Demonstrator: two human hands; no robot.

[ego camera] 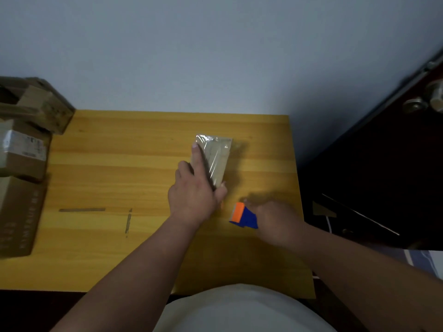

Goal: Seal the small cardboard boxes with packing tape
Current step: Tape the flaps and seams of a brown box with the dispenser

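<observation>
Wooden table [100,164], one taped box [217,159], two hands [194,200]

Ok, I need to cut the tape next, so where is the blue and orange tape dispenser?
In the head view, the tape dispenser is gripped in the right hand, right of centre on the wooden table, just below the small box.

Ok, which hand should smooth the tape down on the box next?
Left, probably. The left hand already lies on the box, fingers straight; the right hand grips the dispenser.
</observation>
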